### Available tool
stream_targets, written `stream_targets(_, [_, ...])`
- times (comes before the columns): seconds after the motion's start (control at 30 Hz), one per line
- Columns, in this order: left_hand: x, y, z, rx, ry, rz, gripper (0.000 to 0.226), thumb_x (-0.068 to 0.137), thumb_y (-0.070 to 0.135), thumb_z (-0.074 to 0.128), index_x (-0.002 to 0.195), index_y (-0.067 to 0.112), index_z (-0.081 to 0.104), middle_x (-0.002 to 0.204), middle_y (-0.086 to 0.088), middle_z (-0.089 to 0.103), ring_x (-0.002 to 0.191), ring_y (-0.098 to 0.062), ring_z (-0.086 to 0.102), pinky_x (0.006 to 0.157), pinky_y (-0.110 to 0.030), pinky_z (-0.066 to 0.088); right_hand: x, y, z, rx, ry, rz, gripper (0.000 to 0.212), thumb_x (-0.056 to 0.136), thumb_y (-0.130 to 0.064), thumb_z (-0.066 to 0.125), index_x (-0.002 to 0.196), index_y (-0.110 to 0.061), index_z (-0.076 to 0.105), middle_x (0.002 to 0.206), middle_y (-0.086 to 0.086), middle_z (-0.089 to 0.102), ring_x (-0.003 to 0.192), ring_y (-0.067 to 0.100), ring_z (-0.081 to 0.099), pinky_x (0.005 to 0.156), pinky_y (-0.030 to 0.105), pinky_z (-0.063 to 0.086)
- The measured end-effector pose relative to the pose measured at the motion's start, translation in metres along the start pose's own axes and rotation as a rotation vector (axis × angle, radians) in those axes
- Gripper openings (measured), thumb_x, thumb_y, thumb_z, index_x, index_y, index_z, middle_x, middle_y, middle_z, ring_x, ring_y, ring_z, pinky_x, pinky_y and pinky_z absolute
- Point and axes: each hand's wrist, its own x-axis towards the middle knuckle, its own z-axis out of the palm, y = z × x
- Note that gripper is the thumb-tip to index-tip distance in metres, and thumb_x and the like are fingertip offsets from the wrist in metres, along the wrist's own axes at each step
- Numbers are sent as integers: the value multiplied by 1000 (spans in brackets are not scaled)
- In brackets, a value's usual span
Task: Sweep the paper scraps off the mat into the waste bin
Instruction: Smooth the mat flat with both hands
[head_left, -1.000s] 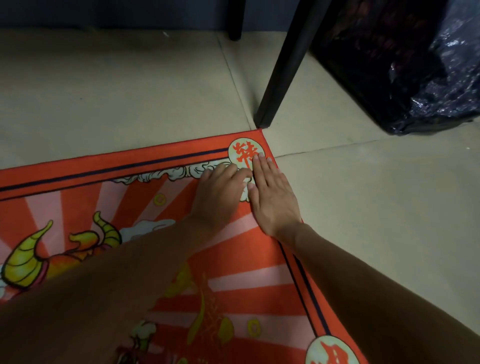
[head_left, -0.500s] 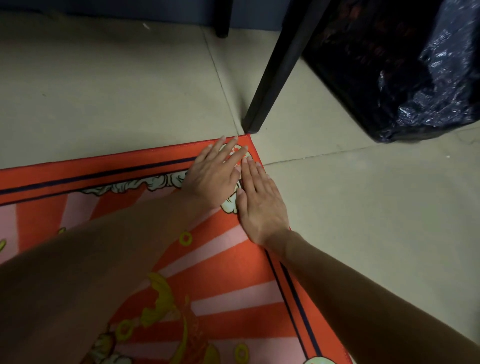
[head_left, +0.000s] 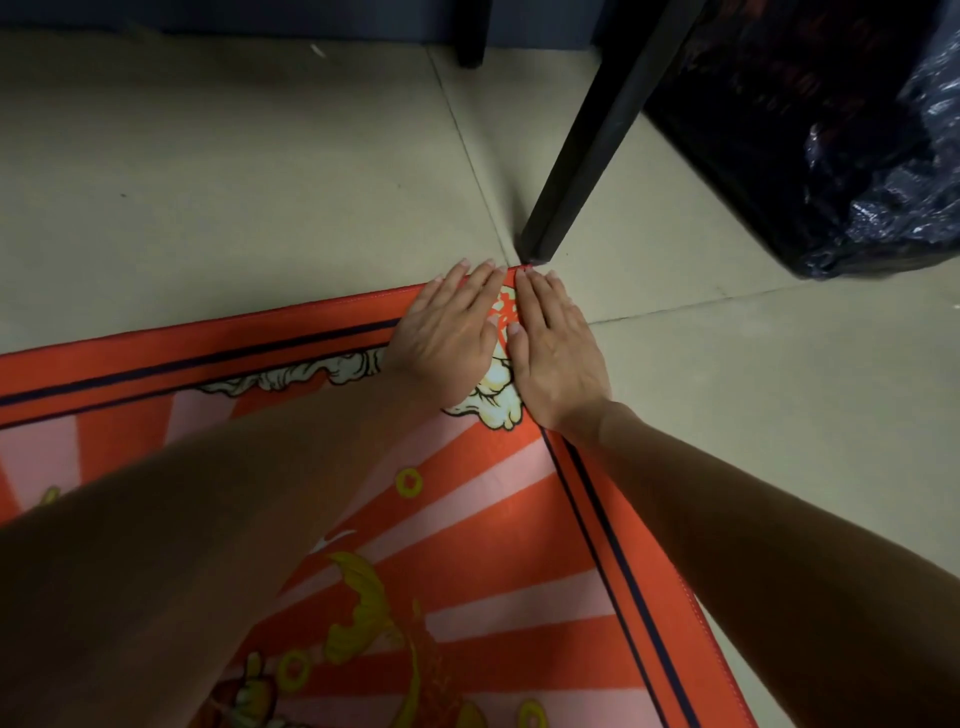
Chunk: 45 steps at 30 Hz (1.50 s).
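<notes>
Your left hand (head_left: 447, 340) and right hand (head_left: 553, 353) lie flat — fingers together — at the mat (head_left: 519, 519) far right corner.

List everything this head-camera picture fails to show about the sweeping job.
- Paper scraps: none visible; the flat left hand and right hand may cover some at the red patterned mat corner.
- Black-bagged waste bin: opening cut off by the frame's top-right edge.
- Mat's left side: hidden by the forearm.

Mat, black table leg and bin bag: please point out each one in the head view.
mat (head_left: 498, 525), head view, on a striped part near its right border
black table leg (head_left: 587, 156), head view, mid-length
bin bag (head_left: 883, 197), head view, on its crinkled side
</notes>
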Motion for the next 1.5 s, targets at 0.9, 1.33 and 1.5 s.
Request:
stream_targets(0.9, [3,-2,-5,8,-74,12,63,97,37,11,155,17,22,161,1,24,150,-20,17,120,-37,13,3,-1,-2,-4,-62,-6,55,104,-33,16,155,-16,4,162,-1,2,148,13,-4,119,29,-1])
stream_targets(1.33, [-7,8,-4,1,-132,51,60,101,38,11,156,13,17,163,-2,18,151,-21,10,122,-36,9,-59,0,-9,-27,-126,-32,56,103,-35,13,155,-20,-4,161,-6,-9,147,9,-11,119,29,-4])
stream_targets(1.5, [-41,30,-7,-3,-117,57,58,100,34,21,150,8,35,156,-8,35,146,-23,30,118,-37,21,-58,-1,-10,-40,-152,-22,56,103,-35,11,155,-19,-3,161,-5,-9,147,10,-11,120,32,-3])
